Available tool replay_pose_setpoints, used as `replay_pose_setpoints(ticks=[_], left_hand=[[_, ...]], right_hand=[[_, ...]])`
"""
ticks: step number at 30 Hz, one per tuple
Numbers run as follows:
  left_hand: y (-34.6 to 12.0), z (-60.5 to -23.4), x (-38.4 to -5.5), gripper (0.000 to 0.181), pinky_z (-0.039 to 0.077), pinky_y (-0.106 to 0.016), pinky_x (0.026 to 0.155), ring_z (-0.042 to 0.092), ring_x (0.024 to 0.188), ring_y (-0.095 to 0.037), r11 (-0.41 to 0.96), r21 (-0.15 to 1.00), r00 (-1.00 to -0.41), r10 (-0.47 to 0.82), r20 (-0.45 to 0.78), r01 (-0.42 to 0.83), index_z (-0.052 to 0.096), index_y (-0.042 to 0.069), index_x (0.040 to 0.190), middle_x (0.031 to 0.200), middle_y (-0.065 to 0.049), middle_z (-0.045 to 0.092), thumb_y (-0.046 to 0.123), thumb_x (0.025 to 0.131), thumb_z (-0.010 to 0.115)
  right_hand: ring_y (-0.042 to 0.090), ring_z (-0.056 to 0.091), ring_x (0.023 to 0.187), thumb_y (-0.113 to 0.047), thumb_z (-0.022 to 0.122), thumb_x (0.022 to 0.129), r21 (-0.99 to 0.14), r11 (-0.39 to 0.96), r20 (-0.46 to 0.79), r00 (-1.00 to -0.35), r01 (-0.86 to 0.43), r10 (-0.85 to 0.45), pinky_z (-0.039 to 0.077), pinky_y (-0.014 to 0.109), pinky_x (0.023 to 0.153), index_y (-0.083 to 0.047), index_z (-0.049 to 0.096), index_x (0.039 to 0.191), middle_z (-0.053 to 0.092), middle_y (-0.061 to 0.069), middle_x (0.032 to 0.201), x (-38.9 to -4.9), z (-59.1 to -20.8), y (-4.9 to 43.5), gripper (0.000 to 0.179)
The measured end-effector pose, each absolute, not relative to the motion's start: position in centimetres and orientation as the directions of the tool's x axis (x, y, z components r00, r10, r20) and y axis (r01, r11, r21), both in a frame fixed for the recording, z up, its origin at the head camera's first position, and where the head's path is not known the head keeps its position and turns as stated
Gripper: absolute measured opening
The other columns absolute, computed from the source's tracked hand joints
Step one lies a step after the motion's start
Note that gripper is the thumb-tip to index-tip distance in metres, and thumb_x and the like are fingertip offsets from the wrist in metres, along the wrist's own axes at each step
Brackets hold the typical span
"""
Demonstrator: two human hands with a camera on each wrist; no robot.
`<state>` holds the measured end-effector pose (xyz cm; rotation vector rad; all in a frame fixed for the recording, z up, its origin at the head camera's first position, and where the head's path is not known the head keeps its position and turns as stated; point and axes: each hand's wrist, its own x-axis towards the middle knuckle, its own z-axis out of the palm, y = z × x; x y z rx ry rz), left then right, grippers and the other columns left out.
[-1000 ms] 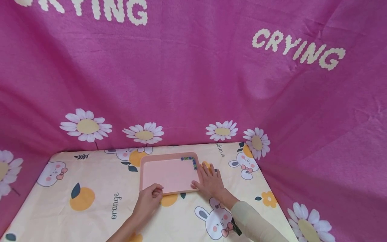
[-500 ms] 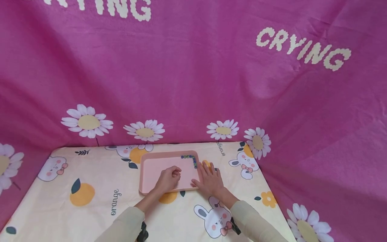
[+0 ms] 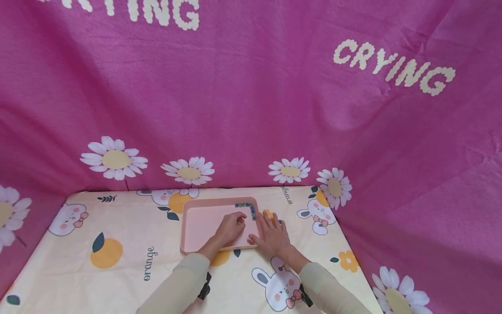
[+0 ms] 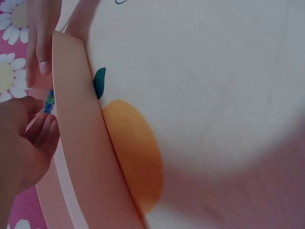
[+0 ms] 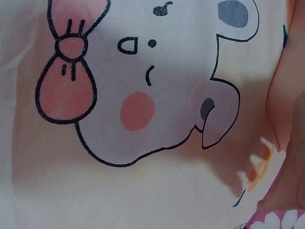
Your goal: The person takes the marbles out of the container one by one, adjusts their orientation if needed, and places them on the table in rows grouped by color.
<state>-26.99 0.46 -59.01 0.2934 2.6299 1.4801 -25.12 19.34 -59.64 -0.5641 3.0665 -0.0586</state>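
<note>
A row of small green and blue glassy marbles (image 3: 244,205) bends round the far right corner inside a shallow pink tray (image 3: 182,231). My left hand (image 3: 229,230) is over the tray with curled fingers, its tips left of the row. In the left wrist view, the fingers of that hand (image 4: 24,143) appear close beside several marbles (image 4: 49,101); whether they pinch one is hidden. My right hand (image 3: 274,237) rests against the tray's right side, its fingers extended and its thumb at the near right corner.
The tray stands on a cream cloth (image 3: 129,226) printed with oranges and rabbits. A magenta curtain (image 3: 235,109) with daisies hangs behind and at both sides. Dark wrist devices (image 3: 205,286) sit under the sleeves.
My left hand has moved from the tray's near left edge rightward and away from me, over the tray toward the marbles. The right hand and the row have stayed in place.
</note>
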Motion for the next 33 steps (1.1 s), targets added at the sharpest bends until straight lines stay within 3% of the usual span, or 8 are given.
replay_pose_setpoints(ticks=[10, 21, 33], left_hand=[[1.6, -60.0, -27.3, 0.026, 0.052, -0.038, 0.088, 0.057, 0.09, -0.023, 0.514, 0.854, -0.984, 0.178, -0.015, 0.08, 0.066, -0.001, 0.12, 0.099, -0.009, 0.066, -0.001, 0.094, 0.064], [2.5, -60.2, -28.3, 0.027, 0.051, -0.037, 0.095, 0.061, 0.099, -0.024, 0.536, 0.841, -0.985, 0.168, -0.023, 0.072, 0.064, 0.0, 0.123, 0.112, -0.012, 0.067, 0.002, 0.096, 0.063], [3.3, -59.3, -29.7, 0.023, 0.053, -0.039, 0.091, 0.061, 0.095, -0.025, 0.581, 0.808, -0.981, 0.195, -0.018, 0.101, 0.066, -0.003, 0.118, 0.107, -0.014, 0.068, 0.0, 0.096, 0.061]], right_hand=[[0.044, 0.02, 0.146, -0.067, 0.043, 0.094, -0.062, 0.929, -0.005, -0.931, -0.364, -0.365, 0.024, 0.066, 0.11, -0.015, 0.025, 0.159, 0.026, 0.013, 0.162, -24.7, -59.9, 19.4, 0.085], [0.043, 0.017, 0.147, -0.07, 0.04, 0.094, -0.028, 0.933, -0.031, -0.933, -0.359, -0.36, 0.023, 0.065, 0.112, -0.017, 0.021, 0.16, 0.022, 0.01, 0.163, -24.9, -59.9, 19.5, 0.087], [0.042, 0.017, 0.147, -0.071, 0.038, 0.094, -0.035, 0.936, -0.009, -0.936, -0.351, -0.352, 0.022, 0.065, 0.112, -0.019, 0.019, 0.161, 0.022, 0.01, 0.164, -25.3, -60.5, 19.6, 0.087]])
